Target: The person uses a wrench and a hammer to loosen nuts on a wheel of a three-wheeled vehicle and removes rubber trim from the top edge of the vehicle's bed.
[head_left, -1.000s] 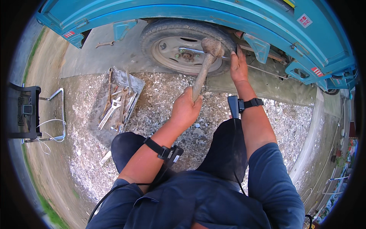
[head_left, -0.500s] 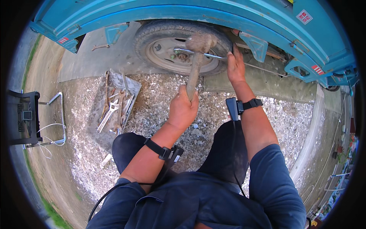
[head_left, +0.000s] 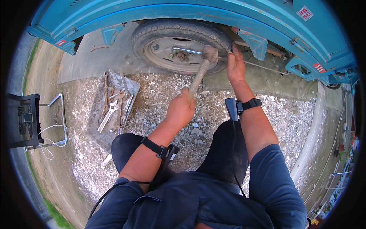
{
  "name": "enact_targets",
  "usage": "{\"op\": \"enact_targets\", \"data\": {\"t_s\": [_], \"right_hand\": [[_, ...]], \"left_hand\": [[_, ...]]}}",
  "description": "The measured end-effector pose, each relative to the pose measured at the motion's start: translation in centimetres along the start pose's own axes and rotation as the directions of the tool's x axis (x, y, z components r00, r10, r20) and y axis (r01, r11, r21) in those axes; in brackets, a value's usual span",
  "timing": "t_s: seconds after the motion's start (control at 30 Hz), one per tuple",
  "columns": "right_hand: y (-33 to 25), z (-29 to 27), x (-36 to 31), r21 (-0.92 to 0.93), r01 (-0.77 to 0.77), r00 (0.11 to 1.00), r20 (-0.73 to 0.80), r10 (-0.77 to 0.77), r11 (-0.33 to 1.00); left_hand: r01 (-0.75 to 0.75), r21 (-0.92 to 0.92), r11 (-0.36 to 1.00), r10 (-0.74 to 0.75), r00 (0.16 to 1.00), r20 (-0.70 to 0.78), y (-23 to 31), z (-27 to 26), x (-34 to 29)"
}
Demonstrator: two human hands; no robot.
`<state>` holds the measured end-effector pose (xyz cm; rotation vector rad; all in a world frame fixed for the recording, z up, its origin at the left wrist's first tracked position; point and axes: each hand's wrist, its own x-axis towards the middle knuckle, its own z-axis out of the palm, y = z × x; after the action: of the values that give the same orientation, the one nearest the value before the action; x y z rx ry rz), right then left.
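Observation:
My left hand (head_left: 180,110) is closed round the wooden handle of a hammer (head_left: 199,79). The hammer's rust-brown head is over the right end of a shiny wrench (head_left: 188,50), hiding that end. The wrench's other end sits at a nut on the wheel (head_left: 158,58), left of the rusty hub (head_left: 182,57). My right hand (head_left: 236,68) rests along the right side of the tire (head_left: 167,27), fingers stretched out. Whether its thumb touches the wrench cannot be seen.
A grey tray (head_left: 131,83) on the gravel at left holds several tools, including an adjustable wrench (head_left: 108,117). Another wrench (head_left: 99,48) lies beyond it. The blue vehicle body (head_left: 160,13) overhangs the wheel. A black chair (head_left: 28,120) stands far left.
The hammer head has come down and to the right, from above the wrench onto its right end. My left hand moved slightly down and left; my right hand stayed at the tire.

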<state>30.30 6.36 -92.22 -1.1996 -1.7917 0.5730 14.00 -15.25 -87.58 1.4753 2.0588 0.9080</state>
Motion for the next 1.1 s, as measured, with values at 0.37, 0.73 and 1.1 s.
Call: {"op": "enact_targets", "data": {"t_s": [0.37, 0.73, 1.1], "right_hand": [[0.1, 0.1, -0.7, 0.046, -0.002, 1.0, -0.016, 0.002, 0.999], [0.7, 0.5, -0.6, 0.068, -0.024, 0.998, -0.048, 0.027, 0.997], [1.4, 0.8, -0.9, 0.064, 0.036, 0.995, -0.097, -0.03, 0.997]], "left_hand": [[-0.124, -0.028, 0.992, 0.118, 0.982, -0.15, 3.1, -1.7, 0.7], [-0.184, -0.114, 0.976, 0.151, 0.956, -0.252, 5.2, -4.0, 0.7], [-0.058, -0.043, 0.997, 0.057, 0.998, -0.018, 2.9, -2.8, -0.3]]}}
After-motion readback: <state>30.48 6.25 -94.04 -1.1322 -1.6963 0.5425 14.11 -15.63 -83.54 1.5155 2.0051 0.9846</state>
